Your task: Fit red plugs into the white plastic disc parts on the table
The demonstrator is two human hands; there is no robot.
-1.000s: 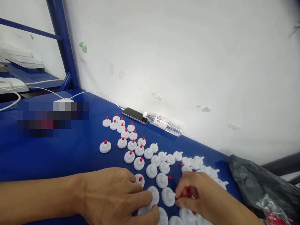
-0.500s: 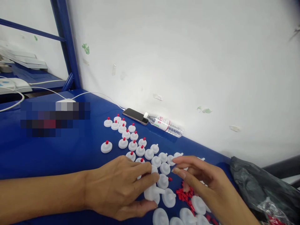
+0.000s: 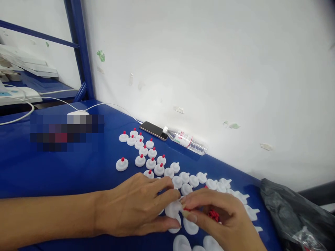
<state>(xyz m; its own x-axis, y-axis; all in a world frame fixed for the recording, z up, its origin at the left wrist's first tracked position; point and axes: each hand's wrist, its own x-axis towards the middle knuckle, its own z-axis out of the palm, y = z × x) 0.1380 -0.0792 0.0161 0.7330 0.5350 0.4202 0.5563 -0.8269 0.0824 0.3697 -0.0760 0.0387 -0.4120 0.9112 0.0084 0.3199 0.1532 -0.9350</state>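
My left hand point(image 3: 138, 205) is closed around a white plastic spout lid point(image 3: 171, 209), fingers above and thumb below, just over the table. The thumb and fingertips of my right hand point(image 3: 220, 216) are pinched on a small red cap point(image 3: 186, 210) at the tip of that lid's spout. My fingers partly cover the cap, so how far it sits on the spout is hidden. Beyond my left hand stand several lids with red caps point(image 3: 140, 160). Bare white lids point(image 3: 186, 189) lie around and beyond my right hand. A pile of red caps point(image 3: 214, 215) shows behind my right fingers.
Along the wall lie a phone point(image 3: 154, 130) on a white cable and a clear plastic bottle point(image 3: 185, 140). A black plastic bag point(image 3: 280, 205) is at the right edge of the blue table point(image 3: 99, 174). A blurred-out patch point(image 3: 65, 132) covers something at left.
My right hand has moved left to the spout of the held lid, its fingertips now pinched on a red cap. My left hand keeps its hold. The view has shifted slightly.
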